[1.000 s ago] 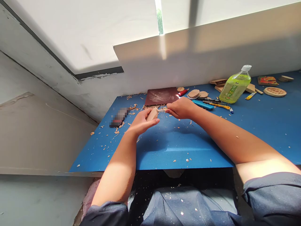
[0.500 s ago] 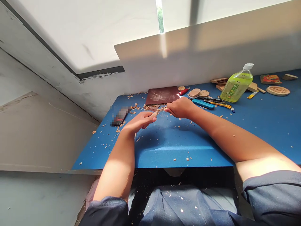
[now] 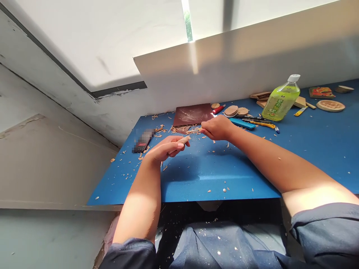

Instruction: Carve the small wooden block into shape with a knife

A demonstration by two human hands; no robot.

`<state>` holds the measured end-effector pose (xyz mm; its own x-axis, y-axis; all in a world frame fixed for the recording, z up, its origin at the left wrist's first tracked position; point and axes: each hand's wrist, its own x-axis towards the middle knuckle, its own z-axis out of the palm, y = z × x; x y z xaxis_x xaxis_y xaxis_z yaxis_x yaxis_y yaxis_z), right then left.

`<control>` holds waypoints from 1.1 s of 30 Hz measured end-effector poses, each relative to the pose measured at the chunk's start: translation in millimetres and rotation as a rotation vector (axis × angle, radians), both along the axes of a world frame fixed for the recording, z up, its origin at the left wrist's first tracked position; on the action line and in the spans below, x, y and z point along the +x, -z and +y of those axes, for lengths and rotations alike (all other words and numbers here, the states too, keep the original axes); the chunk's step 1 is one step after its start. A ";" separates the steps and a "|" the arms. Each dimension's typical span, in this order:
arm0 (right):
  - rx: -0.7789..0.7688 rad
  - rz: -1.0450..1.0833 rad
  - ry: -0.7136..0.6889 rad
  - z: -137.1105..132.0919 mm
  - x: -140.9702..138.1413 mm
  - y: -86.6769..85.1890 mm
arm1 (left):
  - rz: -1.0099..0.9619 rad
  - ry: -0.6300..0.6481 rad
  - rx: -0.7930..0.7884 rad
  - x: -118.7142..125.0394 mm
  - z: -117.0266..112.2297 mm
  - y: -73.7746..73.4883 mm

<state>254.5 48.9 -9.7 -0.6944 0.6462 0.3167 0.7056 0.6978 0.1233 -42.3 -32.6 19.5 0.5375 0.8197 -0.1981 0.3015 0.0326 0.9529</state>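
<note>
My left hand (image 3: pixel 169 147) is closed around a small piece of carved wood (image 3: pixel 184 139), whose rough pale end sticks out past the thumb. To its right, my right hand (image 3: pixel 217 127) is a fist with a small yellowish tip showing at the fingers; the rest of what it grips is hidden. A gap separates the two hands. Wood shavings (image 3: pixel 193 130) lie scattered beneath and behind them, beside a dark red-brown sheet (image 3: pixel 192 114) on the blue table (image 3: pixel 218 164).
A phone (image 3: pixel 143 141) lies left of my left hand. Beyond my right forearm are a red-handled tool (image 3: pixel 218 109), wooden discs (image 3: pixel 231 110), a blue case (image 3: pixel 243 123), pens and a yellow cutter (image 3: pixel 262 124). A bottle of green drink (image 3: pixel 281 100) stands at right, near a carved wooden disc (image 3: pixel 331 105).
My hands have drawn apart: the right hand shifted slightly right, away from the wood. The left hand turned a little and sits slightly lower, still holding the piece.
</note>
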 end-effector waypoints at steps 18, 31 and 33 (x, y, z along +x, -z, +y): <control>0.014 -0.035 -0.145 -14.4 -16.3 5.5 | -0.006 0.023 -0.009 -2.6 -0.7 -1.2; 0.054 0.039 0.054 -3.1 0.4 -1.7 | -0.016 0.072 -0.016 -7.8 2.9 1.1; 0.059 0.043 -0.062 -9.8 -7.6 0.0 | -0.044 0.066 -0.006 -11.1 5.1 4.8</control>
